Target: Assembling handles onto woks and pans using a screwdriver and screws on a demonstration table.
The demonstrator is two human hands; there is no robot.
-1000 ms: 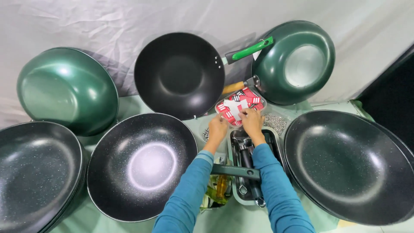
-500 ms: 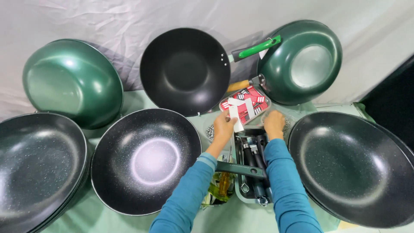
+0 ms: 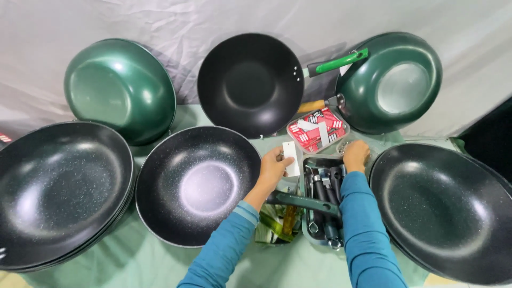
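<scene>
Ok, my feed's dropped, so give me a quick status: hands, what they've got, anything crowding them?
Left hand holds small white card. Right hand fisted at metal tray rim, contents unclear. Red-and-white box just beyond; woks crowd both sides.

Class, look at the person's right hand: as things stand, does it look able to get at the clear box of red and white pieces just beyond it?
Probably yes. The right hand rests at the far edge of the metal tray, and the clear box lies just past it with nothing between them or on top of it.
</scene>
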